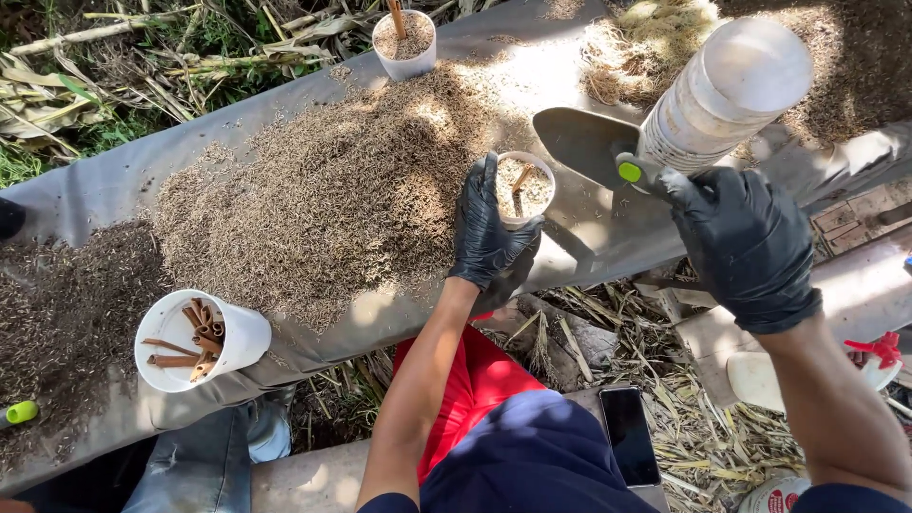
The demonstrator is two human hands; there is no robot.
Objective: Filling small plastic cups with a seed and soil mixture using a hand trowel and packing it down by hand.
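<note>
My left hand [486,233], in a black glove, grips a small white cup [525,187] filled with husk-like grain and a brown stick. The cup stands on a grey sheet [85,190] beside a big heap of grain [328,195]. My right hand [741,237], also gloved in black, holds a grey trowel [581,142] by its green-tipped handle, its blade hovering just right of the cup. A tall stack of white cups [727,90] leans right behind that hand.
A tipped white cup of brown sticks [195,340] lies at the lower left. Another filled cup [405,40] stands at the far edge. A phone [631,435] rests on a plank near my knees. Dry stalks cover the ground. Another person's jeans leg [204,465] shows at the bottom left.
</note>
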